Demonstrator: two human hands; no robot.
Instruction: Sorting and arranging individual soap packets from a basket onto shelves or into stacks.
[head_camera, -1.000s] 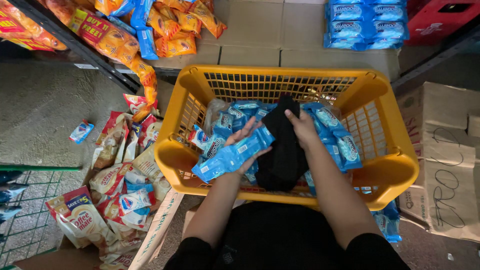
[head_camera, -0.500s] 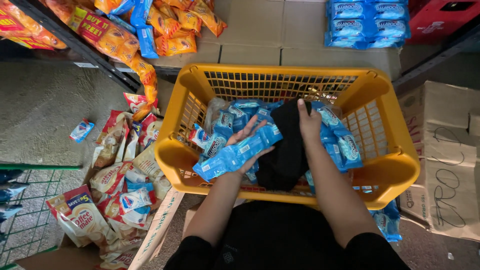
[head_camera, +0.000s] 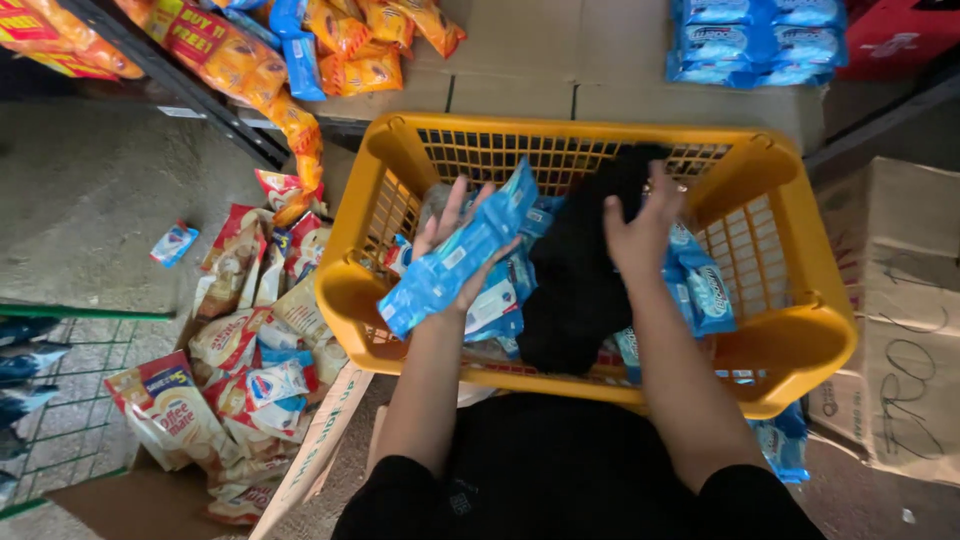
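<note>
Both hands (head_camera: 455, 240) forward (fingers spread)

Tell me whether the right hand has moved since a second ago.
Yes. The right hand has moved up the black cloth, toward the far rim of the yellow basket.

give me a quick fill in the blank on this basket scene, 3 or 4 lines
1. The left hand holds a long ____ packet over the basket.
2. The basket is made of ____ plastic.
3. The right hand touches a ____ cloth inside the basket.
4. The loose sachets lie on the person's ____ side.

Missing words: blue; yellow; black; left
</note>
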